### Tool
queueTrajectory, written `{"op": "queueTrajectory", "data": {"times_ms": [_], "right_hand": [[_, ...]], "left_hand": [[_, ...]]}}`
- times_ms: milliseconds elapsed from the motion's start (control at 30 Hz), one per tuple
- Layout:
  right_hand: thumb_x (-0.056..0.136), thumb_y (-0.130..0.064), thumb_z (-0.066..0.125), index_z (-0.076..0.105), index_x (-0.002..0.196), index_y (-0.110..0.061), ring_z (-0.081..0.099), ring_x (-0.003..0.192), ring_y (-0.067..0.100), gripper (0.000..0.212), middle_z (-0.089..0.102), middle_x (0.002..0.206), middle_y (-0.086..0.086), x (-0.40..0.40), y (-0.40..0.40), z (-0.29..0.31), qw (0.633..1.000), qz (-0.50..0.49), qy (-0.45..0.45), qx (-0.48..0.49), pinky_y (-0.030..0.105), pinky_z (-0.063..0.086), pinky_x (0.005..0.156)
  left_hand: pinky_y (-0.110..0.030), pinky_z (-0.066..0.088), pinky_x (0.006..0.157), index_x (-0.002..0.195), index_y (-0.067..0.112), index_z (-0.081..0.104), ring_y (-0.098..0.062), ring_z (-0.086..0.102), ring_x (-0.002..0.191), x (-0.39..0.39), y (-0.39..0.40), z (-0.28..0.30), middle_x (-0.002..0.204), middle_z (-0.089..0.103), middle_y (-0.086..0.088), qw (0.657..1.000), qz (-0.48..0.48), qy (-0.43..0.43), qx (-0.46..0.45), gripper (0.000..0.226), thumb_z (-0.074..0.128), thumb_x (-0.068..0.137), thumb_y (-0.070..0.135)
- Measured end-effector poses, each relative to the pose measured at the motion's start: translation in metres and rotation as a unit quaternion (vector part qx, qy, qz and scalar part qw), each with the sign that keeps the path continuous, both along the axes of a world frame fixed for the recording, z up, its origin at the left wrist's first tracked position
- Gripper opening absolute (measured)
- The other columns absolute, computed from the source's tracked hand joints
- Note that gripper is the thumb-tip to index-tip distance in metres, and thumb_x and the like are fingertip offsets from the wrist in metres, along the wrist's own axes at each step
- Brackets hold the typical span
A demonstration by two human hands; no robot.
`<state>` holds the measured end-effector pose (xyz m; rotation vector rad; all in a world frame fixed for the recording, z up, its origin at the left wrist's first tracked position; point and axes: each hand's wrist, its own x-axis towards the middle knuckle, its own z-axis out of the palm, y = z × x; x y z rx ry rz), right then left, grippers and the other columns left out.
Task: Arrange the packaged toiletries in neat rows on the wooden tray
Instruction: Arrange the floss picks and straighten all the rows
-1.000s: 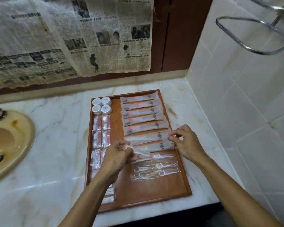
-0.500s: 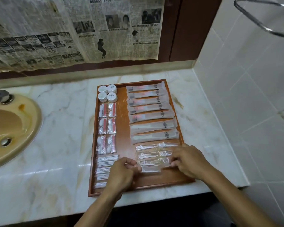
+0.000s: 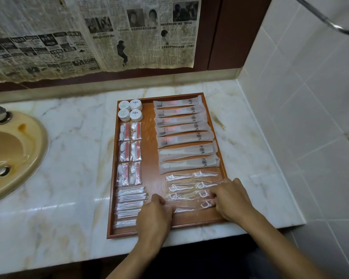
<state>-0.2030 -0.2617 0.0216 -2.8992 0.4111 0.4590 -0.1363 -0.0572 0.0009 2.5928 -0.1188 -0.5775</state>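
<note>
On the marble counter [image 3: 73, 158] we see the wooden tray [image 3: 149, 158] filled with rows of packets. Both hands rest on its near end: left hand [image 3: 154, 215] and right hand [image 3: 231, 200], fingers curled, pinch floss packets [image 3: 181, 196].

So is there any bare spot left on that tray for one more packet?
Some. A bare strip of tray runs between the red-striped sachets and the long pouches. Another lies along the near edge, right of the left hand. The floss picks under the right hand are crowded.
</note>
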Motion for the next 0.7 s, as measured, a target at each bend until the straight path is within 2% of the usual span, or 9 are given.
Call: {"op": "queueTrajectory", "data": {"times_ms": [167,300,400,467,533,633,700], "right_hand": [[0.085,-0.023,0.056,0.065,0.096,-0.025,0.042,0.11,0.016,0.014,0.051,0.116,-0.009,-0.005,0.005,-0.008,1.0,-0.002,-0.009,-0.013,0.028,0.025,0.075],[0.088,-0.021,0.053,0.064,0.102,-0.024,0.04,0.115,0.016,0.018,0.047,0.124,-0.009,-0.007,0.007,-0.011,1.0,-0.01,-0.019,-0.003,0.024,0.029,0.071],[0.089,-0.019,0.051,0.062,0.105,-0.023,0.04,0.116,0.016,0.02,0.046,0.125,-0.008,-0.009,0.008,-0.01,1.0,-0.013,-0.022,-0.003,0.026,0.035,0.069],[0.088,-0.018,0.051,0.061,0.105,-0.021,0.042,0.114,0.017,0.02,0.047,0.121,-0.006,-0.012,0.008,-0.012,1.0,-0.007,-0.027,-0.005,0.028,0.038,0.069],[0.086,-0.017,0.055,0.062,0.1,-0.021,0.048,0.107,0.018,0.016,0.052,0.11,-0.005,-0.014,0.008,-0.014,0.999,0.016,-0.049,0.001,0.028,0.039,0.065],[0.061,-0.018,0.079,0.066,0.076,-0.025,0.06,0.078,0.015,0.021,0.058,0.081,-0.008,-0.018,0.009,-0.02,0.996,0.059,-0.062,0.012,0.025,0.04,0.046],[0.053,-0.021,0.085,0.067,0.071,-0.028,0.059,0.071,0.013,0.027,0.057,0.075,-0.011,-0.019,0.011,-0.026,0.995,0.072,-0.064,0.002,0.024,0.041,0.042]], "left_hand": [[-0.031,0.049,0.07,0.109,0.025,0.053,-0.022,0.065,0.093,-0.003,0.0,-0.001,0.099,0.07,0.003,0.993,-0.077,-0.068,0.057,0.036,0.058,0.087,0.053],[-0.032,0.048,0.068,0.109,0.027,0.049,-0.02,0.063,0.093,-0.003,-0.001,0.005,0.103,0.065,0.007,0.977,-0.152,-0.117,0.094,0.035,0.051,0.091,0.056],[-0.031,0.046,0.053,0.104,0.024,0.058,-0.021,0.063,0.079,0.0,0.003,0.002,0.095,0.061,0.005,0.955,-0.218,-0.188,0.072,0.029,0.059,0.089,0.048],[-0.032,0.044,0.04,0.09,0.021,0.062,-0.02,0.059,0.067,0.002,0.004,-0.005,0.082,0.057,0.004,0.927,-0.282,-0.244,0.021,0.018,0.062,0.087,0.039],[-0.034,0.042,0.038,0.082,0.021,0.059,-0.018,0.053,0.071,0.005,0.004,-0.01,0.079,0.054,0.005,0.899,-0.349,-0.266,-0.009,0.018,0.052,0.089,0.035],[-0.029,0.035,0.037,0.076,0.021,0.057,-0.017,0.049,0.074,0.011,0.004,-0.014,0.077,0.053,0.005,0.863,-0.427,-0.271,-0.015,0.015,0.054,0.086,0.032],[-0.029,0.032,0.038,0.073,0.021,0.056,-0.018,0.05,0.073,0.013,0.004,-0.018,0.075,0.052,0.004,0.848,-0.458,-0.268,-0.004,0.013,0.064,0.081,0.026]]}}
